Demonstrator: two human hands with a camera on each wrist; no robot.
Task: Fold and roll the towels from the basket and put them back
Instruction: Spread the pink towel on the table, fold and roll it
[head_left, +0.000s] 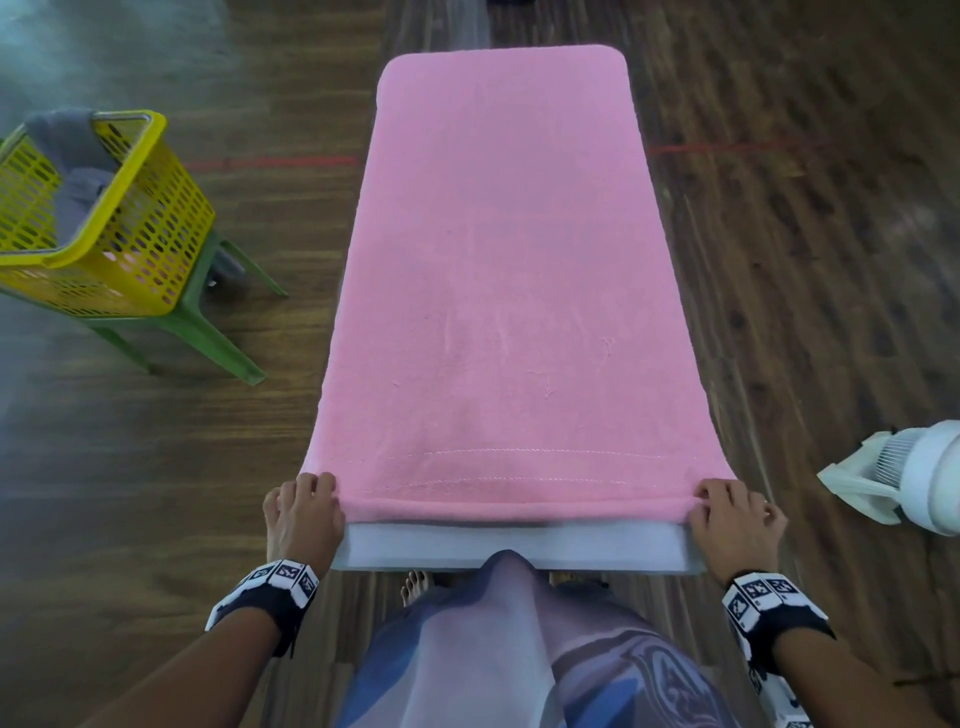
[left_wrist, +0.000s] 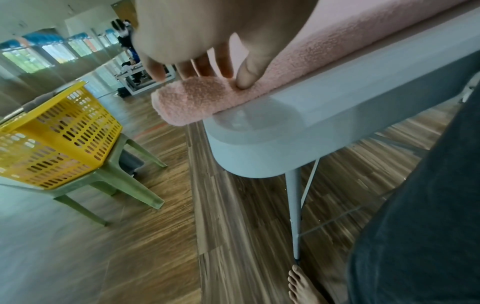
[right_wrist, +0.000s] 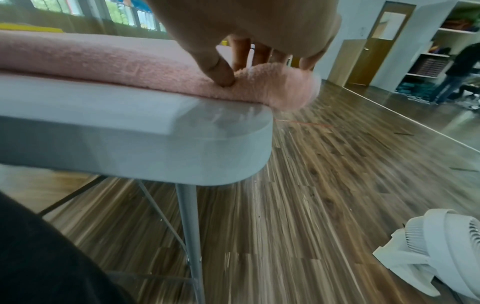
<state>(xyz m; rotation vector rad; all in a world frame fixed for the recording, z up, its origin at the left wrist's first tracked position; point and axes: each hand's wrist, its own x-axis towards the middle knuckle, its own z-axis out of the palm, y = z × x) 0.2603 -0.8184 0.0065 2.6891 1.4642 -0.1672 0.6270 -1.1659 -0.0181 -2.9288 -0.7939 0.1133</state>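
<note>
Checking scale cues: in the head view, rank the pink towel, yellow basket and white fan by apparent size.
1. pink towel
2. yellow basket
3. white fan, though it is cut off by the frame edge, so its rank is unsure.

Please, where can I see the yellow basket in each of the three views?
Head: yellow basket at upper left, on a green stool.
Left wrist: at left, on that stool.
Right wrist: cannot tell; only a yellow sliver at far left.
Shared landmark: the pink towel on the table.

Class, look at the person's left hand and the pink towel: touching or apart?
Touching. In the left wrist view the left hand pinches the rolled near edge of the pink towel, thumb pressed into the cloth, fingers on top.
</note>
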